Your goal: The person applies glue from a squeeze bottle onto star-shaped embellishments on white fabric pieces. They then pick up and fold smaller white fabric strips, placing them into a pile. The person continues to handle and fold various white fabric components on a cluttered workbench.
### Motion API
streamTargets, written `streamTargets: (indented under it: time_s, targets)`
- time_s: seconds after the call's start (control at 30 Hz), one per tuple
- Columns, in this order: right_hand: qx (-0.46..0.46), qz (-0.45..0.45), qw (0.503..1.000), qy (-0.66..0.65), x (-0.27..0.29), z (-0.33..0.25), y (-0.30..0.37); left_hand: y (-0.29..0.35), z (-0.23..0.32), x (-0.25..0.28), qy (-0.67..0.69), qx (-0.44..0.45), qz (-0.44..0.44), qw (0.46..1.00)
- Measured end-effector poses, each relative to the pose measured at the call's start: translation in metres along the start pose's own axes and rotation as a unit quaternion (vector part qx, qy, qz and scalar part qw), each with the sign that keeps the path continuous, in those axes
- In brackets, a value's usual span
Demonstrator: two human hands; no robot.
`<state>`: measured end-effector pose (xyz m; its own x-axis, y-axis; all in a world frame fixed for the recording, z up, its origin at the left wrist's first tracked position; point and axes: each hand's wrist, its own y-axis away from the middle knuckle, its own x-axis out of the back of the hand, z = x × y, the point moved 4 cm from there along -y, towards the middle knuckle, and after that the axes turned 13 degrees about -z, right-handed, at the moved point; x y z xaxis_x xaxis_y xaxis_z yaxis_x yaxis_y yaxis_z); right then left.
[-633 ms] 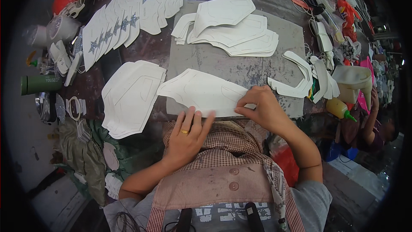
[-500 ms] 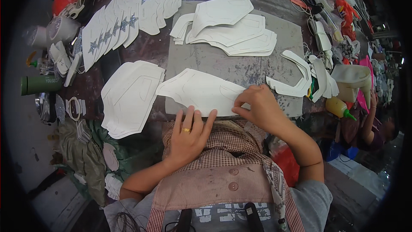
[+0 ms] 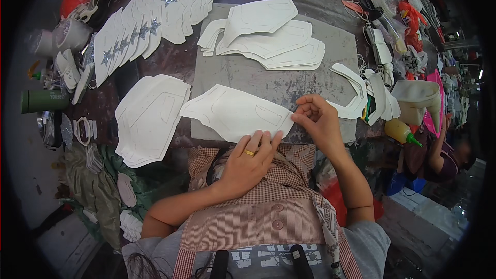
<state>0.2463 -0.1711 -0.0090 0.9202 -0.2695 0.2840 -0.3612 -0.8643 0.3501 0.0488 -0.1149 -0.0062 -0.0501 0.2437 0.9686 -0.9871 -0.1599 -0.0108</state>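
A white shoe-upper piece [image 3: 235, 111] with faint drawn outlines lies on a grey board [image 3: 248, 75] in front of me. My left hand [image 3: 248, 165], a gold ring on one finger, rests its outstretched fingertips along the near edge of this piece. At the right tip, my right hand [image 3: 323, 124] pinches the corner between thumb and index finger, its other fingers curled above. To the left, a stack of similar white pieces [image 3: 152, 119] touches or nearly touches the left tip. Another white stack [image 3: 271, 39] sits on the far part of the board.
Fanned white pieces with glittery stars [image 3: 132, 33] spread at the far left. Curved white strips [image 3: 356, 90] lie right of the board, near a yellow squeeze bottle [image 3: 399, 130] and a pale plastic container [image 3: 416, 95]. A green flask [image 3: 44, 102] stands left; another person [image 3: 448, 157] is at far right.
My left hand has slid right along the near edge, its fingers closer together. My right hand's fingers have lifted, and the piece has turned slightly. The whole view has shifted a little.
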Motion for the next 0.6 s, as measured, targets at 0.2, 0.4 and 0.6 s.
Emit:
streamTargets:
  time_s: [0.2, 0.4, 0.6]
  targets:
    - [-0.018, -0.018, 0.954, 0.300, -0.001, -0.040, -0.004, -0.023, -0.006, 0.014, 0.060, 0.019, -0.077, 0.995]
    - [0.273, 0.001, 0.933, 0.234, -0.022, -0.028, 0.027, -0.053, -0.078, 0.035, 0.040, 0.024, 0.046, 0.998]
    - [0.195, 0.168, 0.903, 0.343, 0.038, -0.013, 0.043, -0.026, -0.076, 0.062, 0.040, -0.037, 0.101, 0.993]
